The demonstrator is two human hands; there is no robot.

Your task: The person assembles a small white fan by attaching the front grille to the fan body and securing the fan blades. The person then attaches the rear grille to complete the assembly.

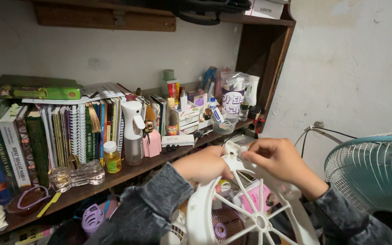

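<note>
Cluttered wooden shelf [114,179] and a scuffed pale wall sit behind my work; my left hand [203,164] is closed around the top rim of the white fan frame [250,213], steadying it, while my right hand [281,159] pinches a small white clip [241,153] at that same rim, fingertips pressed shut on it; the frame stands tilted toward me just below the shelf edge, its spokes running down to a hub; I judge the clip wants a firm, square pinch with the left hand bracing close by so the thin plastic doesn't twist; beyond the hands, a white spray bottle [133,131], a small yellow bottle [112,157] and a row of books [69,136] stand on the shelf; a teal fan guard [373,168] sits to the right, apart from the frame
</note>
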